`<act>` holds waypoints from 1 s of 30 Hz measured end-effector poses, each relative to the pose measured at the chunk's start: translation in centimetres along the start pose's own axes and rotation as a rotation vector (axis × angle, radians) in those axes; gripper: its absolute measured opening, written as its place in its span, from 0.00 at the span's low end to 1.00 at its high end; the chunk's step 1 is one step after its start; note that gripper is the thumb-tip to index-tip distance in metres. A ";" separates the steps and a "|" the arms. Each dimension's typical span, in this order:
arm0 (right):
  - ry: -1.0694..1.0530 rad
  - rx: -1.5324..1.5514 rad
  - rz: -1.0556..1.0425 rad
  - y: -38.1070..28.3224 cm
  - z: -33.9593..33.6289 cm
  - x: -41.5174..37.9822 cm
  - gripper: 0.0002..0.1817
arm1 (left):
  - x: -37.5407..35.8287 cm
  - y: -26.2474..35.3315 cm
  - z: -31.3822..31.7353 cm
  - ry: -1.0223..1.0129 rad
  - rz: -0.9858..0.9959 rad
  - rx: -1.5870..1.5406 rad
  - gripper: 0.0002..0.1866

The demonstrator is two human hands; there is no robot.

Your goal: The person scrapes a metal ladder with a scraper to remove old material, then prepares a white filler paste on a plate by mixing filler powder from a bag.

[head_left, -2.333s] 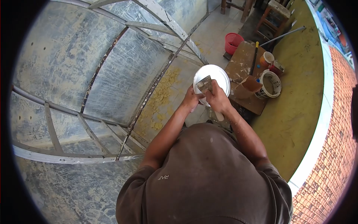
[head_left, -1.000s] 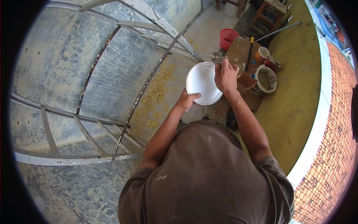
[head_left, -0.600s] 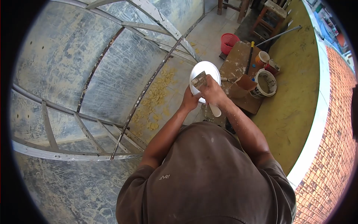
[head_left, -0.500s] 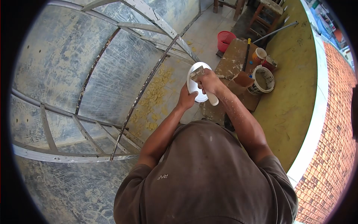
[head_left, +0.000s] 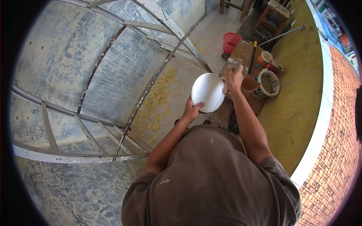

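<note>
My left hand (head_left: 192, 110) grips the lower left rim of a round white lid (head_left: 208, 90), thumb on top, its pale face turned up toward me. My right hand (head_left: 234, 80) is closed around a putty knife, with its stained metal blade (head_left: 235, 63) pointing away from me and its pale handle end (head_left: 225, 89) showing below the fist. The knife is just right of the lid, apart from it. Close by the right wrist is a brown flat-bladed piece (head_left: 250, 83), beside a white bucket (head_left: 268, 83) with grey residue inside.
A brown board (head_left: 246, 51) carries a yellow-tipped black-handled tool (head_left: 252, 60), an orange-and-white tub (head_left: 265, 57) and a red can (head_left: 275, 66). Behind stands a pink basket (head_left: 231, 42). Metal scaffold frames (head_left: 166, 19) rise at left. Yellowish flakes (head_left: 160, 94) litter the floor; a low yellow wall (head_left: 298, 101) borders the right.
My right hand has moved right and away from the lid, carrying the putty knife off it. The lid has tilted to face me more fully and shifted slightly right.
</note>
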State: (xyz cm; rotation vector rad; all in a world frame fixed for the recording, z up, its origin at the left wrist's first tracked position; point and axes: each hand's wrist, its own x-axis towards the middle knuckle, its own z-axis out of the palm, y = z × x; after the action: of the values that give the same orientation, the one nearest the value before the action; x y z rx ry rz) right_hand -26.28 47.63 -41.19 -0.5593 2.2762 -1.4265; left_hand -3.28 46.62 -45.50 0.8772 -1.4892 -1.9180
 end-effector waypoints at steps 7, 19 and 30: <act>0.048 -0.201 -0.276 -2.8 0.1 -2.9 0.13 | -0.8 2.0 -0.1 -0.224 -0.090 -0.241 0.21; -0.594 -0.067 -0.229 -9.7 -4.5 -8.7 0.21 | 0.9 5.0 0.1 -0.199 -0.081 -0.246 0.20; -0.708 -0.107 -0.063 -8.4 -3.2 -11.1 0.20 | 2.3 3.5 0.9 -0.103 0.168 0.083 0.22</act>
State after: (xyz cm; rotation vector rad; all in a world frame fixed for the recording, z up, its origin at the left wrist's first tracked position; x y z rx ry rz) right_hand -17.56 52.52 -30.93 -0.9910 1.7715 -0.9220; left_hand -5.35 44.64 -42.35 0.6735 -1.6580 -1.8134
